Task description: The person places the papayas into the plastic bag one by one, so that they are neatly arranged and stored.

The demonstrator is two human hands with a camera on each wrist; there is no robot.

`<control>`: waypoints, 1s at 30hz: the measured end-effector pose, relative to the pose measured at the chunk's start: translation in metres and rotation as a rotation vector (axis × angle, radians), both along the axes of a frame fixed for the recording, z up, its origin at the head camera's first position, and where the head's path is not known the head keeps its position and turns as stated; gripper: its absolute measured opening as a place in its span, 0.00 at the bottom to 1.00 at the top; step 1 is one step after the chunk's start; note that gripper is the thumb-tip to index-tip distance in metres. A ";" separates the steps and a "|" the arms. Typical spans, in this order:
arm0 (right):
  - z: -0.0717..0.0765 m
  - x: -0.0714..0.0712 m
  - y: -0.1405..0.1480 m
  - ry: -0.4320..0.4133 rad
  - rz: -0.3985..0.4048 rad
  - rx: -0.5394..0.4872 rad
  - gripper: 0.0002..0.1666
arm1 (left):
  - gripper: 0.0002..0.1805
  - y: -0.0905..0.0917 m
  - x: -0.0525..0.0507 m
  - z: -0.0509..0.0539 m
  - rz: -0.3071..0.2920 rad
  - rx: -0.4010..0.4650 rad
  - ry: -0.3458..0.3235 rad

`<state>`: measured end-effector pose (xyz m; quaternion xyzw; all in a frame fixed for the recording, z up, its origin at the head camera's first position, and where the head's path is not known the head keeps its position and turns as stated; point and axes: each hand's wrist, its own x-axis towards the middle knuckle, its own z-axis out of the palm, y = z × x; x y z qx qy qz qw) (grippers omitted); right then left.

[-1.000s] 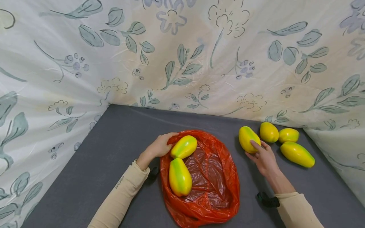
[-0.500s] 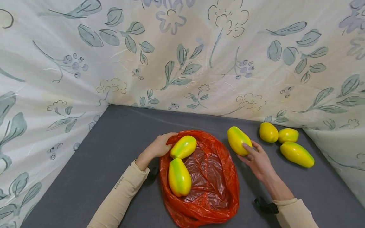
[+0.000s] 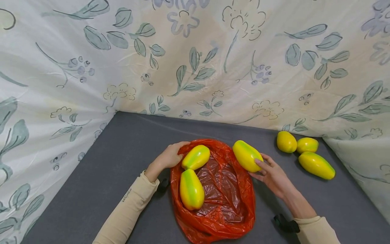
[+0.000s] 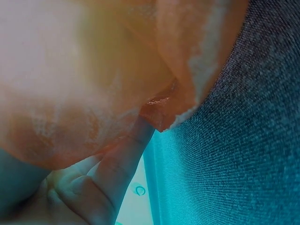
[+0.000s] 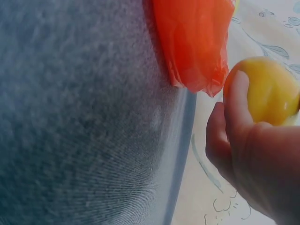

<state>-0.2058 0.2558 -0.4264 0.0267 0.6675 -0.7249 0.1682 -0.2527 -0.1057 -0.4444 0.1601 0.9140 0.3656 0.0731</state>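
Right hand [image 3: 273, 174] grips a yellow fruit [image 3: 246, 155], far right over the red bag [image 3: 250, 200] (two fruits [image 3: 192, 190] inside!); left hand [image 3: 167, 158] pinches its far-left rim.

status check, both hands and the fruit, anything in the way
Left hand holds red bag by its rim. Right hand grips yellow fruit, aloft at bag's far right edge. Two fruits inside, on the left; nothing seen blocking the right side.
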 end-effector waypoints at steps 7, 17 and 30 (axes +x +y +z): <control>-0.001 0.005 -0.003 -0.017 0.073 0.012 0.37 | 0.28 0.000 0.001 0.000 0.004 0.000 0.003; -0.005 0.011 -0.005 -0.016 0.219 -0.003 0.33 | 0.28 0.001 0.001 0.001 0.002 0.001 -0.004; -0.007 0.016 -0.008 -0.044 0.495 -0.064 0.28 | 0.28 0.000 0.002 0.001 -0.002 0.002 -0.007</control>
